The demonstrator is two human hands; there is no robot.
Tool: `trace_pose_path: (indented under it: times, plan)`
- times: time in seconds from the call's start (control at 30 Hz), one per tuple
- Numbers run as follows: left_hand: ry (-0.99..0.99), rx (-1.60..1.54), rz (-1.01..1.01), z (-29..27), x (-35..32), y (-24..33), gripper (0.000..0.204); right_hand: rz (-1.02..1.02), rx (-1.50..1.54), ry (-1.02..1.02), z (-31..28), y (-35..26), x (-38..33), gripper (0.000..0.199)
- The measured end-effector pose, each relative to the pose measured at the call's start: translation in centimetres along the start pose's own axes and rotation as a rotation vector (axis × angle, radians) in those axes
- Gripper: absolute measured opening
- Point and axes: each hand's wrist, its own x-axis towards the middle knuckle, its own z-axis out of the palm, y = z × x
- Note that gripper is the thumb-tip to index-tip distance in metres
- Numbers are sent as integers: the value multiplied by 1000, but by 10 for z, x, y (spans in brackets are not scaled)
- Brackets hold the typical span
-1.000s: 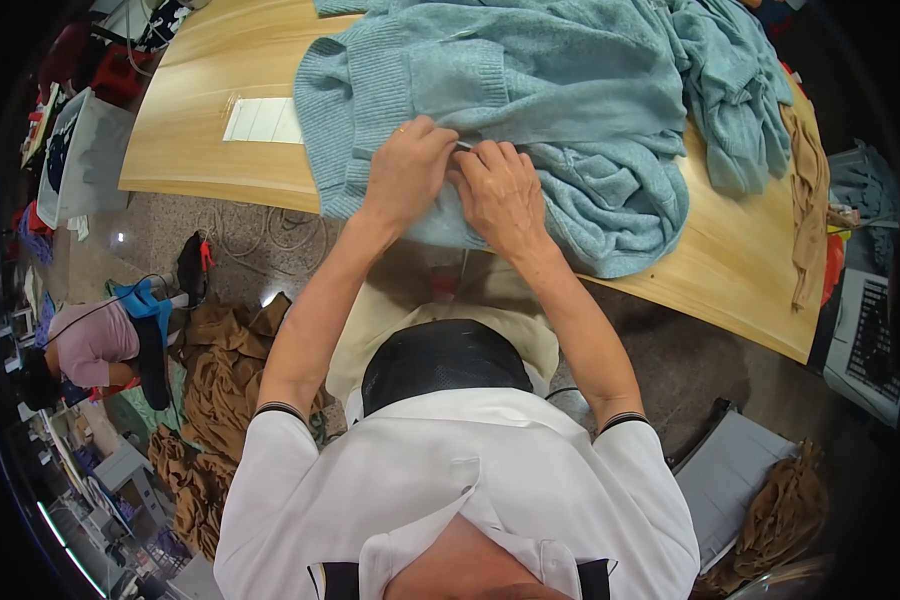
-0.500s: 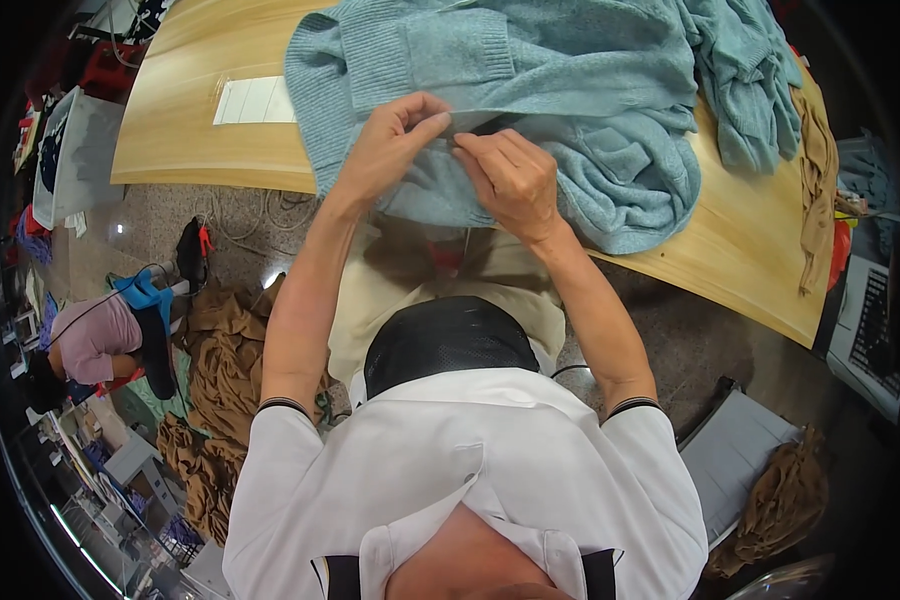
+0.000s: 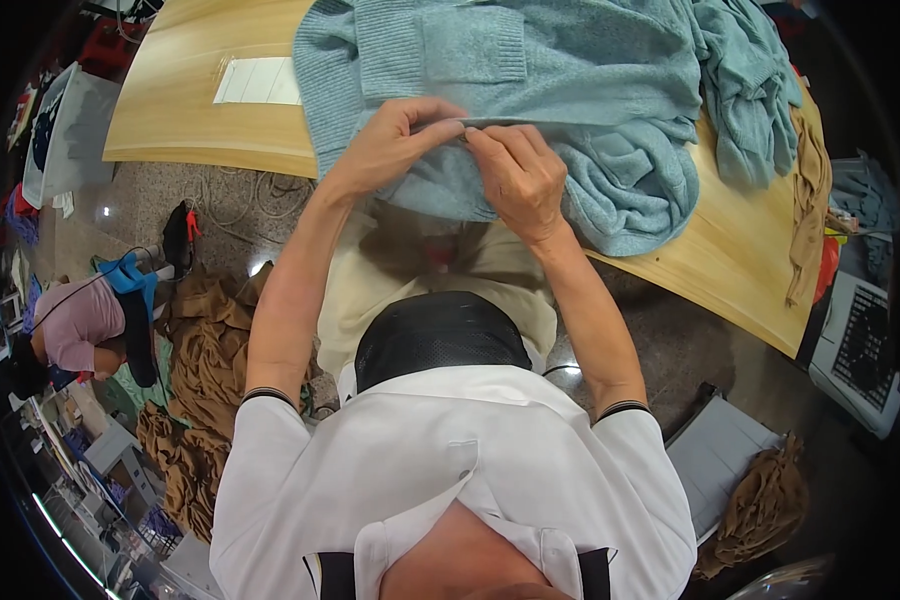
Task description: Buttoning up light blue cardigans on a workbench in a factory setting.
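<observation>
Knit: a blue-green sweater [image 3: 530, 90] lies spread over the near part of the wooden surface [image 3: 180, 130], its lower fold hanging over the near edge.
Left hand [image 3: 390, 150]: thumb and fingers closed in a pinch on a ridge of the knit at that fold.
Right hand [image 3: 520, 175]: likewise pinched shut on the same ridge, fingertips meeting the left ones.
Handling: likely soft, limp and light; it should stretch and sag rather than hold shape. Not slippery, not fragile, though the loops could snag.
Where to hold: the ribbed hem or a seam looks firmest; a pinch in the open knit would only pull up a peak.
Pocket [image 3: 470, 45]: a patch of the same knit, beyond the hands.
Second knit [image 3: 750, 90]: a bunched pile of like colour at the right, touching the sweater; it crowds that side.
Tan cloth [image 3: 810, 200]: draped over the right edge of the surface.
Paper [image 3: 260, 80]: a white sheet on the left, apart from the sweater.
Floor: brown fabric heap [image 3: 200, 340] by the left arm; another person [image 3: 80, 320] crouches farther left, clear of the work.
</observation>
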Motion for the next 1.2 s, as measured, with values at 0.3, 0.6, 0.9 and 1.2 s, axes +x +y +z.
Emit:
trace_pose_path:
  times: [0.3, 0.6, 0.9, 1.2]
  plan:
    - [-57, 25, -9, -3, -1, 4, 25, 151, 157, -145, -4, 3, -2, 17]
    - [138, 420, 213, 9, -4, 2, 23, 266, 259, -229, -8, 4, -2, 16]
    - [253, 290, 309, 13, -5, -19, 23, 360, 318, -174, -1, 5, -2, 16]
    - [351, 543, 336, 23, -1, -11, 19, 364, 366, -178, -9, -3, 1, 27]
